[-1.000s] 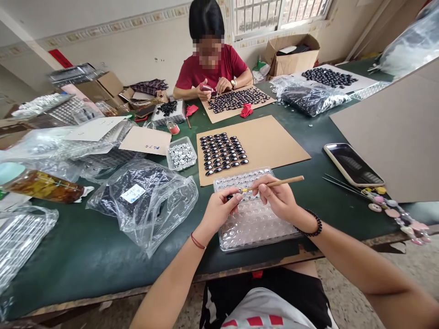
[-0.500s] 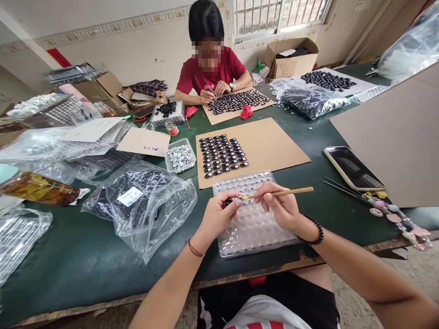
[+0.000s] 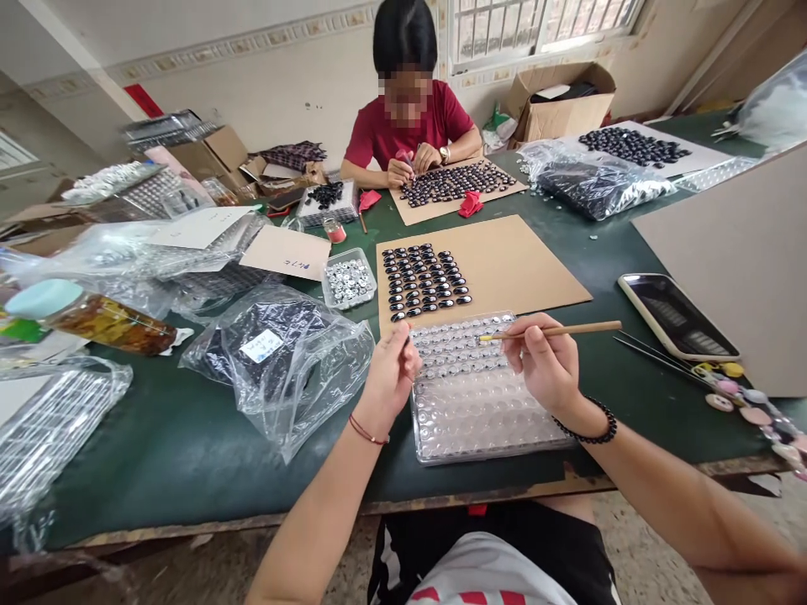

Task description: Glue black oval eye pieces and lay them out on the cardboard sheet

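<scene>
I see at the left a plastic box (image 3: 353, 302) with small silvery pieces (image 3: 349, 279). Next comes the person's left hand (image 3: 392, 370), fingers bent inward; I cannot tell whether it grips something. Just beyond, black pieces (image 3: 425, 280) lie in rows on cardboard (image 3: 526, 260). Between both hands rests a clear tray (image 3: 482, 424). The right hand (image 3: 545, 357) pinches a wooden stick (image 3: 589, 328), its yellow tip over the tray.

Phone (image 3: 676, 313) lying screen up; beyond it, an open cardboard box (image 3: 573, 116) below a window (image 3: 495, 32); far left of it, a bottle (image 3: 117, 322).
</scene>
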`<state>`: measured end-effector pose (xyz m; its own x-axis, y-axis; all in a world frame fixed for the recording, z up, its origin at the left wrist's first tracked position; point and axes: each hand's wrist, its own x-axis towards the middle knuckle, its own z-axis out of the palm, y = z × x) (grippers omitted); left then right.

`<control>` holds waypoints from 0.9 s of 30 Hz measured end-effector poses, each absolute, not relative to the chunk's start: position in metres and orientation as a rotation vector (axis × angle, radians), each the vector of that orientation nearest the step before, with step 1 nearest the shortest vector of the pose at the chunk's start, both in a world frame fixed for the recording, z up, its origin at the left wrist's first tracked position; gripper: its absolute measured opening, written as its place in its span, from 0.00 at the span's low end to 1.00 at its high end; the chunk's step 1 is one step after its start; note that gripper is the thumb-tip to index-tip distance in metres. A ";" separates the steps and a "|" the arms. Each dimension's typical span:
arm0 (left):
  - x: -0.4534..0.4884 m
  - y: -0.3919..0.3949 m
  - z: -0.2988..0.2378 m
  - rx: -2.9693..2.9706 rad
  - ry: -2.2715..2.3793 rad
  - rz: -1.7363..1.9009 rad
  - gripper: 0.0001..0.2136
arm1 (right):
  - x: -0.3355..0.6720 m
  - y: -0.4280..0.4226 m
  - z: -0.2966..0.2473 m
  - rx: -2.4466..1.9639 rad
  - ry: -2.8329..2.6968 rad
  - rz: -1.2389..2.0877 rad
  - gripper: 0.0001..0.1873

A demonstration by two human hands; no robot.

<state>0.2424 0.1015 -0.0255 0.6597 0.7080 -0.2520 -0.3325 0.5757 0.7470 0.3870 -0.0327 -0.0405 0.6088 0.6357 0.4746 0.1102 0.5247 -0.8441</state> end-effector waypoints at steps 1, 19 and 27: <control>0.242 0.098 -0.025 0.848 0.582 0.660 0.09 | 0.387 -0.032 -0.041 -0.994 -0.884 0.366 0.11; 0.244 0.079 -0.037 1.817 0.631 0.416 0.14 | 0.382 -0.036 -0.033 -1.315 -1.618 0.006 0.04; 0.244 0.077 -0.032 1.977 0.630 0.446 0.11 | 0.382 -0.037 -0.035 -1.389 -1.647 -0.047 0.03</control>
<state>0.2439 0.0767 -0.0317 0.7981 0.6007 0.0456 0.2423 -0.3894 0.8886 0.3825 -0.0366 -0.0352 0.0927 0.7460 0.6595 0.7825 0.3550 -0.5115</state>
